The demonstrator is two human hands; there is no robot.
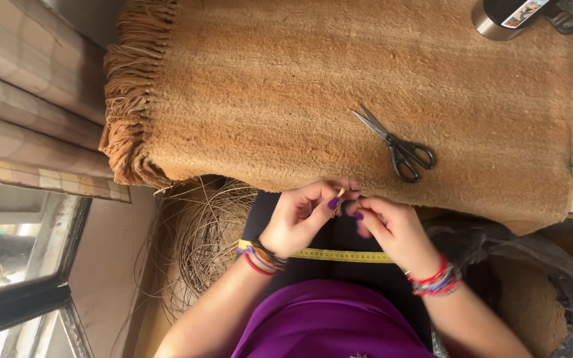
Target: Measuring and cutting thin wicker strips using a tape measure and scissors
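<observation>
Purple cloth (329,321) covers the lap at the bottom edge, with a yellow measuring tape (339,254) lying across the dark trousers above it. Both hands meet just over the tape: the left hand (300,219) and right hand (389,225) pinch a thin pale strand (341,193) between fingertips. Beyond them, black scissors (396,147) rest on the brown fringed mat (339,86). A loose coil of fibre (210,238) sits left; a plastic bag (552,285) holding brown material sits right.

A dark metal canister (499,16) at the top right edge bears a small colourful label (524,13).
</observation>
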